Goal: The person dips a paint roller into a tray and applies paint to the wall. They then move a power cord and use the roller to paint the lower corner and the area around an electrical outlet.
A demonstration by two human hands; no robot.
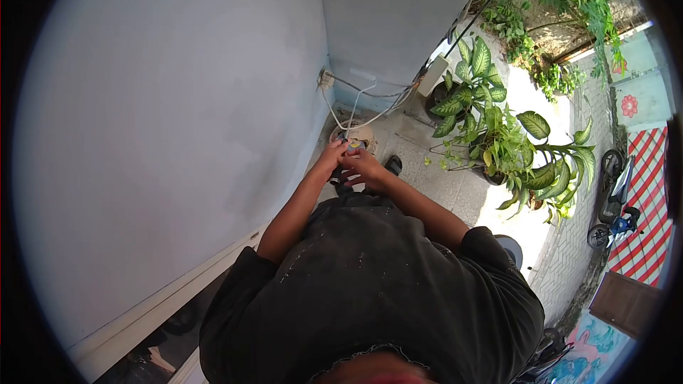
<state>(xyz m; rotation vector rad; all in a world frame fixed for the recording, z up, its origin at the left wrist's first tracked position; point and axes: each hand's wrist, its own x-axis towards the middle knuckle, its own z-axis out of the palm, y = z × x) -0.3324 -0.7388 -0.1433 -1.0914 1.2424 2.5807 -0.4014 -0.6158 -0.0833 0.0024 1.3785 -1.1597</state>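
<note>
Both hands are close together, low in front of my body. My left hand (331, 156) is closed around a dark object whose kind I cannot make out; a dark rounded end (335, 179) shows below the hand. A white cable (348, 119) comes down to the dark tip above those fingers. My right hand (363, 166) meets the left from the other side, thumb and forefinger pinched together and the other fingers curled. Whatever lies in that pinch is hidden. Just beyond the hands sits a round beige container (364, 132) with small items in it.
A grey wall (178, 99) rises close on the left. Cables come from a wall opening (326, 79) and run right to a pale box (433, 76). Leafy potted plants (491, 128) stand on the right. A sandalled foot (393, 164) shows beyond my right hand; a motorbike (615, 203) is farther right.
</note>
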